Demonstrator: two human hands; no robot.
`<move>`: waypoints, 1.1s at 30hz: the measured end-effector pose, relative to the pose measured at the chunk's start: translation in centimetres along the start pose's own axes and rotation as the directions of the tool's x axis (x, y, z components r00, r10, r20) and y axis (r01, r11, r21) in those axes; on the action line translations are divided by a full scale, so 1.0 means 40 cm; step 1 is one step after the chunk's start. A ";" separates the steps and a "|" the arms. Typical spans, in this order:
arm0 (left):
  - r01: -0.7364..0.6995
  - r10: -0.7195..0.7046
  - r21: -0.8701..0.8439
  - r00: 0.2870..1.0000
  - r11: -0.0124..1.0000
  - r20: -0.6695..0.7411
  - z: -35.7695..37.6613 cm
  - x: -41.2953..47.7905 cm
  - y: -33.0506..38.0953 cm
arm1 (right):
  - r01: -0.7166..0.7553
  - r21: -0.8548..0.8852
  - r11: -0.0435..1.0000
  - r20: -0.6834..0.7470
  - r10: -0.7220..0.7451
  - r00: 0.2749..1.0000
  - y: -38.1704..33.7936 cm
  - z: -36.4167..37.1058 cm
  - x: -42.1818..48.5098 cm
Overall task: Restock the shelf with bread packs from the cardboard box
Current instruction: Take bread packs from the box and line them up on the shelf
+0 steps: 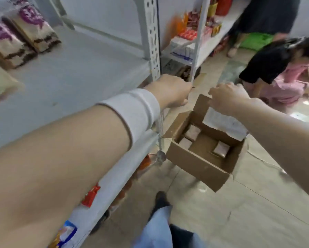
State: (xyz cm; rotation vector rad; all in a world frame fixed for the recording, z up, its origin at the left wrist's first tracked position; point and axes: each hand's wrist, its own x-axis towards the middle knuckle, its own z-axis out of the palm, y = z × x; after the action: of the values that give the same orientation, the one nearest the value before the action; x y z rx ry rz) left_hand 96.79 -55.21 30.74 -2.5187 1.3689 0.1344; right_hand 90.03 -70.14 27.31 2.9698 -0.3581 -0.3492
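Right hand [227, 99] pinches the rear flap of the cardboard box [202, 158]; left hand [169, 90] is curled shut above it, holding nothing visible.

Inside the box, on the floor beside the shelf [75, 72], lie a few bread packs [192, 132]. The step in hand looks like fetching another pack; next, a hand must reach down inside the box, grip one, and lift it up to the shelf.

Even, bright indoor light is filling the scene, casting only faint shadows beside the cardboard box [202, 151]. Motion blur is smearing everything, heaviest left of the box, and wide-angle distortion is bending the shelf post [152, 38] above it.
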 end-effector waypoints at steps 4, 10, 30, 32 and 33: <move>-0.143 0.147 -0.047 0.985 0.989 0.088 0.106 0.212 0.125 | -0.138 -0.020 0.990 0.101 0.139 0.985 0.161 0.149 0.038; -0.084 0.161 -0.236 0.929 0.968 0.332 0.326 0.405 0.210 | -0.287 0.118 0.951 0.334 0.234 0.913 0.276 0.402 0.054; 0.752 -0.376 -0.419 0.632 0.508 0.678 1.215 0.912 0.334 | -0.817 0.329 0.474 0.774 0.360 0.521 0.281 1.356 0.414; 0.753 -0.432 -0.467 0.652 0.463 0.623 1.291 0.949 0.339 | -0.893 0.273 0.357 0.792 0.443 0.419 0.281 1.453 0.466; 0.738 -0.458 -0.503 0.674 0.449 0.580 1.317 0.957 0.343 | -0.930 0.251 0.267 0.801 0.482 0.355 0.276 1.484 0.487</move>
State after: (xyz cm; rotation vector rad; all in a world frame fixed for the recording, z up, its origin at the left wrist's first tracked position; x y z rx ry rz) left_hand 108.84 -78.56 -30.39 -3.1797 0.1269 1.1212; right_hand 91.60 -91.57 -32.39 2.5693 -2.4366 -1.2113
